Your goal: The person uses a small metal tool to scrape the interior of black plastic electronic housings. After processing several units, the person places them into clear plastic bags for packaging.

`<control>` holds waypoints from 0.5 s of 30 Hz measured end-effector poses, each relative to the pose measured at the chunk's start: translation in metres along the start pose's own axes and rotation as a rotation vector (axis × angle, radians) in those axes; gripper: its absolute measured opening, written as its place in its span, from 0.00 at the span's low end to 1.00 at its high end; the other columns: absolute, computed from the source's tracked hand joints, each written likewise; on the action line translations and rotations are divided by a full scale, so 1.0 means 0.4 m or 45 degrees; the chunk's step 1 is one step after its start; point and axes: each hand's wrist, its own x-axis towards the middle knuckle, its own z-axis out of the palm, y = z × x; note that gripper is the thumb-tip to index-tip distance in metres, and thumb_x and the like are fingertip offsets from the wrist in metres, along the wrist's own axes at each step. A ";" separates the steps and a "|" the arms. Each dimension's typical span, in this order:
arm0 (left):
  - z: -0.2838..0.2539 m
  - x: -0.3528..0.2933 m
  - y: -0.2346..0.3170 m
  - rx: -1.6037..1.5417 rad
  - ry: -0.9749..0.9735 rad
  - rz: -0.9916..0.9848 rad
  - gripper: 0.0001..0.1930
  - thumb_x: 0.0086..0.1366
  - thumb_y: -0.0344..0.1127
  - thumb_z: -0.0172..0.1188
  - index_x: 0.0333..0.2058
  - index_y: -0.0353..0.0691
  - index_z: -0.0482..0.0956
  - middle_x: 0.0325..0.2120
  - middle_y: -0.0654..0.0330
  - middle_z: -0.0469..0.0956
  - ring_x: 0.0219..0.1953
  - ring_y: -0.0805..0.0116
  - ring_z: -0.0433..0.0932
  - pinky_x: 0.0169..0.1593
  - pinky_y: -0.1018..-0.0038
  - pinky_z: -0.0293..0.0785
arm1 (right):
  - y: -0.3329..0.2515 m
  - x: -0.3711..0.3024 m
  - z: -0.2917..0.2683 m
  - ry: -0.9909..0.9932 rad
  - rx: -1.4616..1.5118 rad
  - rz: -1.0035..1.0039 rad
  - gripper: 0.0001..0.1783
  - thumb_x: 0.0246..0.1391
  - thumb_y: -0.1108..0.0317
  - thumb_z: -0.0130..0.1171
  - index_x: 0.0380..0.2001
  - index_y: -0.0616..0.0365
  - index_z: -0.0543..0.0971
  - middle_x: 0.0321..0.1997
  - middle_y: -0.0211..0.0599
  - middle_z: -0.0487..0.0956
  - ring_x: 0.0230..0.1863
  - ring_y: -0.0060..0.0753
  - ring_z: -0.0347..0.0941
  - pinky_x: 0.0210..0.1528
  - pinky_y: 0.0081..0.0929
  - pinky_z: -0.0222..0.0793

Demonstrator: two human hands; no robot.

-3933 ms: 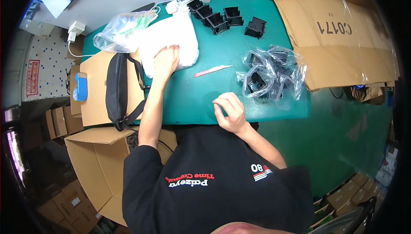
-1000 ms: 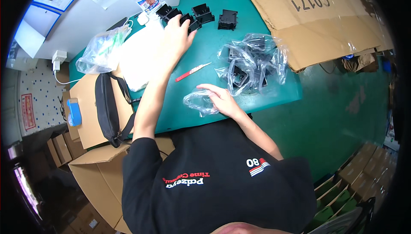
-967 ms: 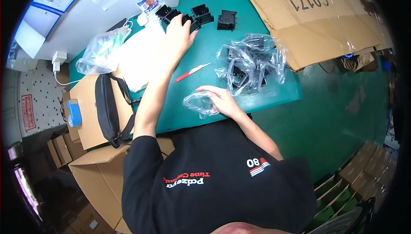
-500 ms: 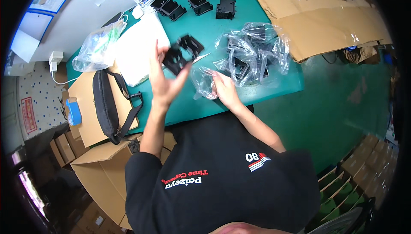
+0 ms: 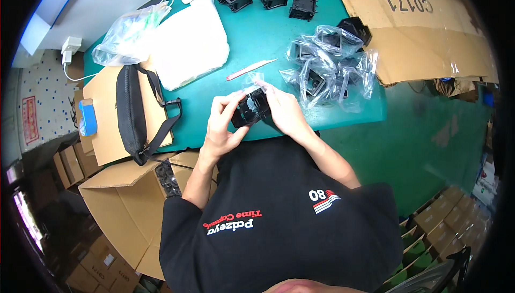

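Note:
Close to the table's near edge, my left hand grips a black plastic housing with open slots, fingers along its far side and thumb at the near side. My right hand lies against the housing's right side. Its fingertips pinch a small clear plastic bag, mostly hidden between the hands. Just beyond them, a red-and-white knife-like tool lies on the green table. Right of it is a pile of black parts in clear bags.
Several unwrapped black housings stand along the far side. A white bag, a clear bag with green contents and a black waist pouch lie left. A large cardboard box flanks the right; an open carton stands below left.
My left hand has brought the black housing down and right, beside my right hand and the clear bag. The view has shifted slightly, and a dark part now shows behind the bagged pile.

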 end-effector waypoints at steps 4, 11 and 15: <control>0.013 0.011 0.018 0.127 0.113 -0.132 0.39 0.45 0.22 0.72 0.60 0.33 0.74 0.45 0.51 0.72 0.46 0.57 0.75 0.49 0.68 0.75 | -0.036 -0.019 -0.013 0.081 -0.345 0.034 0.22 0.66 0.67 0.56 0.62 0.55 0.75 0.35 0.49 0.79 0.37 0.52 0.80 0.38 0.45 0.75; 0.076 0.040 0.029 0.430 0.182 -0.063 0.39 0.43 0.22 0.72 0.60 0.34 0.74 0.47 0.48 0.70 0.48 0.52 0.73 0.52 0.63 0.74 | -0.031 -0.043 0.014 0.289 -0.390 -0.285 0.24 0.61 0.74 0.59 0.61 0.58 0.75 0.40 0.45 0.73 0.35 0.49 0.76 0.35 0.42 0.74; 0.098 0.047 -0.007 0.376 0.438 0.007 0.36 0.44 0.24 0.75 0.57 0.34 0.75 0.48 0.48 0.69 0.48 0.52 0.72 0.52 0.61 0.74 | -0.007 -0.025 0.029 0.371 -0.150 -0.094 0.22 0.57 0.79 0.56 0.56 0.61 0.73 0.38 0.47 0.71 0.35 0.50 0.75 0.35 0.42 0.73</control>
